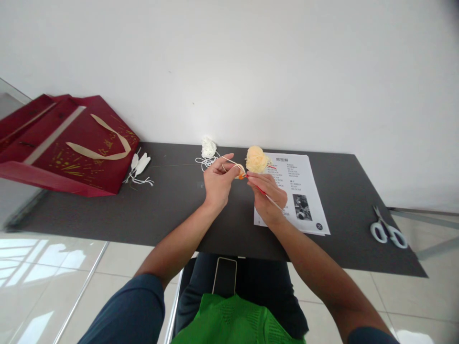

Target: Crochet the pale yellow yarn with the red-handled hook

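Observation:
My left hand (217, 185) pinches a small crochet piece (241, 175) with an orange spot on it, and pale yarn runs over its raised fingers. My right hand (268, 195) is closed round a crochet hook (275, 203) with a red part and a pale shaft. The hook's tip meets the crochet piece between my two hands; the stitches are too small to make out. Just behind my fingers sits a pale yellow ball of yarn (256, 159). Printed sheets (311, 191) lie partly under my right hand.
A red gift bag (71, 148) stands at the left of the dark table (165, 210). Beside it lie white pieces with loose threads (142, 165). White yarn (208, 148) rests near the wall, and scissors (387, 229) lie at the right end. A phone (225, 277) is on my lap.

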Motion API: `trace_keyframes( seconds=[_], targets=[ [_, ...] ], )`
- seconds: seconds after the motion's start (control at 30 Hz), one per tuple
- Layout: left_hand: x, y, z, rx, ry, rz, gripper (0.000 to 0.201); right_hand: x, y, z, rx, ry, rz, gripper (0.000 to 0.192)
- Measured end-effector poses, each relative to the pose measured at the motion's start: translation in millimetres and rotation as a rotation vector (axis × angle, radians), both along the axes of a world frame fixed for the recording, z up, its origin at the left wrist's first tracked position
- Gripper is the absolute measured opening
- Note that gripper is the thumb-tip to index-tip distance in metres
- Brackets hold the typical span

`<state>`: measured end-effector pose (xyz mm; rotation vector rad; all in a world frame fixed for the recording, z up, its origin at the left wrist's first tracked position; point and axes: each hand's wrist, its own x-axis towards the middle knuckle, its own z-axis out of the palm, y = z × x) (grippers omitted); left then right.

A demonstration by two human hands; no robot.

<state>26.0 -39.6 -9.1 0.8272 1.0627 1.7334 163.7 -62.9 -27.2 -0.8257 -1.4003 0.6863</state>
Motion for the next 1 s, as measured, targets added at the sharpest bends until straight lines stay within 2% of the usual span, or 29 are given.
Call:
trace_keyframes(
  seconds=[0.23,0.37,0.53,0.67,0.83,1.0],
  targets=[
    [-3,1,5.1,-0.075,-0.215,-0.223,0.046,-2,4,-2.0,0.014,0.040,0.006,0.025],
    [-6,1,9.2,-0.103,-0.287,-0.287,0.048,-5,4,0.7,-0.085,0.177,0.042,0.016],
    [-6,1,8.6,-0.100,-0.255,-0.304,0.052,-7,8,5.8,-0.204,0.340,0.052,0.011],
    [-6,1,6.3,-0.093,-0.176,-0.311,0.053,-5,14,9.1,-0.230,0.406,0.083,0.009],
    [-6,1,5.4,-0.132,-0.075,-0.295,0.056,5,14,12.4,-0.136,0.292,0.058,0.007],
    [-5,0,3.2,-0.111,0.101,-0.155,0.055,9,10,9.7,0.127,0.031,-0.014,0.007]
  ],
)
